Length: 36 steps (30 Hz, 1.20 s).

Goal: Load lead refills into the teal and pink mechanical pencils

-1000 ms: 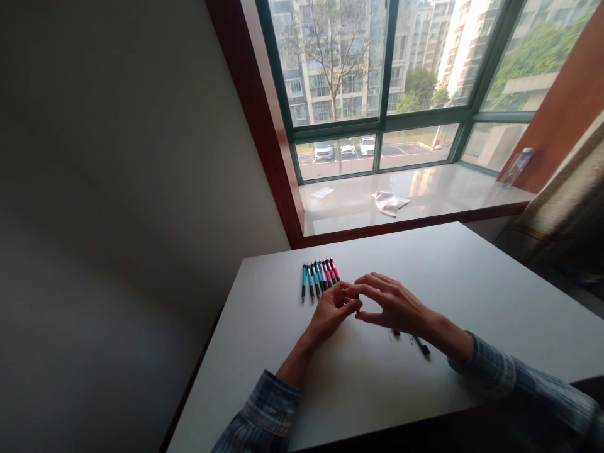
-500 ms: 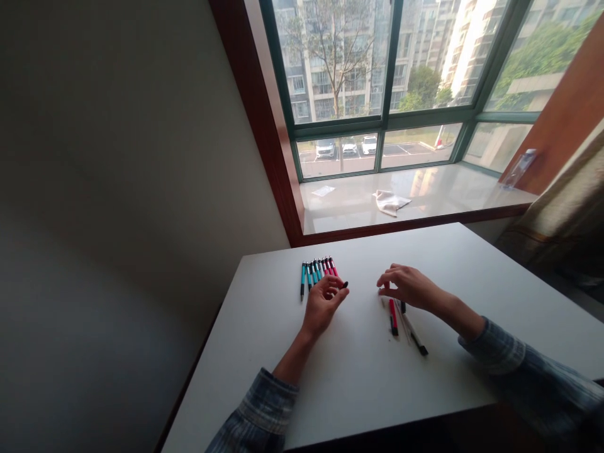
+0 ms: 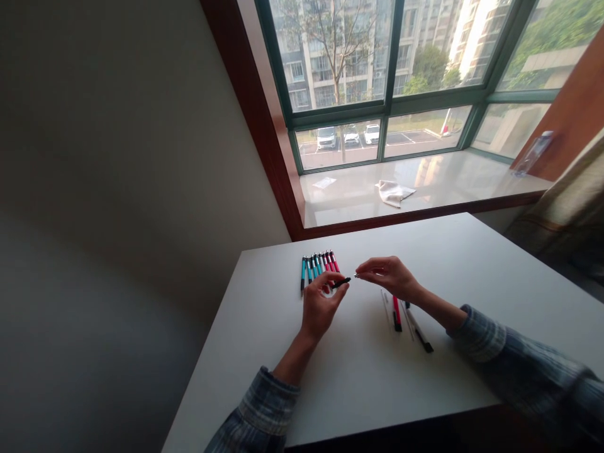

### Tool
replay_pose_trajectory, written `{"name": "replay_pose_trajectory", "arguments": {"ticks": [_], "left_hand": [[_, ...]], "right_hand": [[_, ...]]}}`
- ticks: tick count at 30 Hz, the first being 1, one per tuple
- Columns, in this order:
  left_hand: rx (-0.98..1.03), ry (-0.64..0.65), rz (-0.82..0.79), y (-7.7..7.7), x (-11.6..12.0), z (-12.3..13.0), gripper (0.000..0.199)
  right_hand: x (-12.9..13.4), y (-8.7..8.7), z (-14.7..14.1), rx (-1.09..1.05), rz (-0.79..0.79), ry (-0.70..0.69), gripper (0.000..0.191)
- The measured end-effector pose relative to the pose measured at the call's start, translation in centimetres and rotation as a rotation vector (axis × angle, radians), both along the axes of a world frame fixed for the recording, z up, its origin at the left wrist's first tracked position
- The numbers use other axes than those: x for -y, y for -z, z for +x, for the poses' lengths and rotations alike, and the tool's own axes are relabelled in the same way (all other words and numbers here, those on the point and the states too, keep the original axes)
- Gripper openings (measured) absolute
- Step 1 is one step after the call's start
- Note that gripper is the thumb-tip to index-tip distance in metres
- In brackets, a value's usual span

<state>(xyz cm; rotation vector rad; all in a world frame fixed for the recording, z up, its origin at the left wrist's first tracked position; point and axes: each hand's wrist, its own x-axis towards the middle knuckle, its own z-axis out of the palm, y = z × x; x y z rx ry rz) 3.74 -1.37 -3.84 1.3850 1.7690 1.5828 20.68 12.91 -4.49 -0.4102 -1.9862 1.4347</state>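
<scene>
the left hand [image 3: 319, 309] holds a black pen section [image 3: 341, 283] in a narrow pinch at the fingertips. its long axis lies nearly level across the view, with the free end pointing right and slightly up, toward the right hand [image 3: 389, 275]. that hand is also closed to a narrow pinch, on a small silvery part [image 3: 357, 275] too small to identify. the part sits near the black section's free end, with a small gap between them.

against the view half a second earlier, the right hand has risen from above the loose parts and moved in toward the left hand, and more of the black section shows.

a row of teal and pink pens [image 3: 319, 267] lies just behind the left hand, near the far edge of the white table [image 3: 264, 371]. a red pen barrel [image 3: 397, 313] and a black-tipped clear barrel [image 3: 418, 334] lie below the right wrist. white tabletop extends from the hands to the near edge.
</scene>
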Motion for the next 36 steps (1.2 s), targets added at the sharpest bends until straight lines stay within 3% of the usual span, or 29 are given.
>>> {"name": "replay_pose_trajectory", "arguments": {"ticks": [15, 22, 28, 36], "left_hand": [[-0.046, 0.047, -0.035, -0.12, 0.04, 0.19, 0.011], [-0.087, 0.062, -0.048, -0.18, -0.04, 0.28, 0.012], [-0.062, 0.074, -0.068, -0.13, -0.14, 0.23, 0.013], [-0.061, 0.093, -0.061, -0.24, -0.19, 0.20, 0.014]], "right_hand": [[0.62, 0.60, 0.01, -0.012, -0.030, -0.065, 0.027], [0.73, 0.63, 0.06, 0.037, 0.165, 0.040, 0.026], [0.79, 0.69, 0.25, 0.013, 0.186, -0.001, 0.026], [1.03, -0.07, 0.59, 0.118, 0.453, 0.062, 0.025]]}}
